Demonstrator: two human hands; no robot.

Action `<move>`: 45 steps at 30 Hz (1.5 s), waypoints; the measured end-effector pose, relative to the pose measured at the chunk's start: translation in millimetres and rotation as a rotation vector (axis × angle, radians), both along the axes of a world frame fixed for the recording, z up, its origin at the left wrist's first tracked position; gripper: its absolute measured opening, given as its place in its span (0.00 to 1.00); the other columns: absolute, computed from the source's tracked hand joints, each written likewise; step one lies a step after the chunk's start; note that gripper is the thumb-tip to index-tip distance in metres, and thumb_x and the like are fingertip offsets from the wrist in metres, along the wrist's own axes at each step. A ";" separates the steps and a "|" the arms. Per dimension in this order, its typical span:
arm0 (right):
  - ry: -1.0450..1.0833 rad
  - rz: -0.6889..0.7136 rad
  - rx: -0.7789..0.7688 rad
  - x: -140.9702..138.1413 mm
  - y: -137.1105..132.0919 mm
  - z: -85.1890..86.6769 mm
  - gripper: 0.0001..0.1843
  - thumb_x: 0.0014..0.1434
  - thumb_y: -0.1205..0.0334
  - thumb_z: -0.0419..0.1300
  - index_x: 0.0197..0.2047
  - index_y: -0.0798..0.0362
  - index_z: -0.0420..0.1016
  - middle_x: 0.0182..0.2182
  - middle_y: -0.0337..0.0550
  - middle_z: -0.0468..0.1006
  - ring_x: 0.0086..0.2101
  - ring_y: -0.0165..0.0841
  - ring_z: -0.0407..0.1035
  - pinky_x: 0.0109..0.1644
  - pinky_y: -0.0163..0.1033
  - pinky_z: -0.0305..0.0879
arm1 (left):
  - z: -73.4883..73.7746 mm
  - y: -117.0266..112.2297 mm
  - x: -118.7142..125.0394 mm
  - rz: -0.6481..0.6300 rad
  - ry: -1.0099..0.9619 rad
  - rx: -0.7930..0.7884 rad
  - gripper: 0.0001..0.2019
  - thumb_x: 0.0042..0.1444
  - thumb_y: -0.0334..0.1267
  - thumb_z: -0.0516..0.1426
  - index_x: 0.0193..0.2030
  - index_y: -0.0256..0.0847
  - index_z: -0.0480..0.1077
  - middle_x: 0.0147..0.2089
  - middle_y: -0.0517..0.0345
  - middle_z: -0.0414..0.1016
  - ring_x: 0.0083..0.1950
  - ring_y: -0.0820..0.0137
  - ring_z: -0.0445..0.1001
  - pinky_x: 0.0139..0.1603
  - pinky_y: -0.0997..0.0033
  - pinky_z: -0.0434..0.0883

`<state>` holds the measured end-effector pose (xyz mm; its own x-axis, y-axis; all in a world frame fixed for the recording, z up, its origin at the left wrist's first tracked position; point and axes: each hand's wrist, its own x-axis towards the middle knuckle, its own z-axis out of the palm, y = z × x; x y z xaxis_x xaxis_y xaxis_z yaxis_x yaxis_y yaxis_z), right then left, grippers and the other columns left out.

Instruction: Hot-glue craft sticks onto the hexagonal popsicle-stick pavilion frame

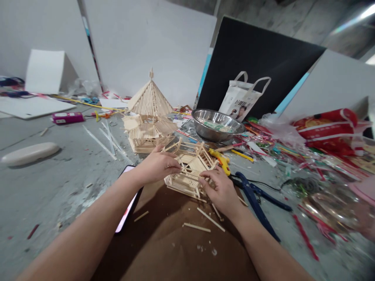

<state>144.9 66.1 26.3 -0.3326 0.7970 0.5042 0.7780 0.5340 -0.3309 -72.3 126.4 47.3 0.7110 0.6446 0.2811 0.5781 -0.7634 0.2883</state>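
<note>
A small open frame of thin wooden sticks (183, 183) stands on a brown board (164, 246). Over its near side, a thin wooden stick (191, 174) spans between my two hands. My left hand (156, 168) pinches its left end, with the fingertips close together. At the other end, the thumb and fingers of my right hand (219, 189) are closed on it. Whether the stick touches the frame I cannot tell. Just behind is a taller stick-built pavilion (150, 101) with a pointed roof. Loose wooden sticks (197, 227) lie on the board in front.
Right of the frame lie a yellow glue gun (222, 160) and blue-handled pliers (254, 199). A metal bowl (209, 134) stands behind, near a white bag (240, 99). A phone (127, 212) lies under my left forearm. Clear glue sticks (109, 136) lie left; colourful scraps (281, 150) cover the right.
</note>
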 end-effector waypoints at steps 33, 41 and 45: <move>-0.046 0.049 -0.021 6.7 1.6 4.8 0.05 0.54 0.63 0.50 0.32 0.51 0.67 0.30 0.39 0.75 0.34 0.31 0.68 0.55 0.50 0.43 | 0.7 0.5 -3.0 0.024 -0.014 0.022 0.10 0.51 0.46 0.51 0.32 0.47 0.70 0.36 0.64 0.74 0.53 0.68 0.61 0.54 0.60 0.42; -0.043 0.049 -0.039 6.9 1.7 5.5 0.07 0.55 0.62 0.49 0.32 0.51 0.67 0.31 0.40 0.75 0.35 0.33 0.68 0.56 0.51 0.41 | 1.9 -0.5 -2.3 0.021 0.003 0.020 0.10 0.51 0.46 0.50 0.32 0.47 0.70 0.37 0.62 0.74 0.52 0.67 0.61 0.53 0.59 0.43; -0.043 0.050 -0.038 6.7 1.2 5.3 0.06 0.55 0.63 0.50 0.32 0.51 0.67 0.31 0.40 0.75 0.35 0.32 0.68 0.55 0.51 0.42 | 5.5 -3.9 -1.1 0.047 0.029 0.050 0.10 0.52 0.45 0.50 0.32 0.46 0.70 0.40 0.60 0.73 0.52 0.66 0.61 0.53 0.57 0.45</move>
<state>151.7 67.3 31.5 -0.3926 0.7975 0.4582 0.7647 0.5598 -0.3191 -73.4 122.5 52.8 0.6887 0.6631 0.2932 0.6211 -0.7483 0.2332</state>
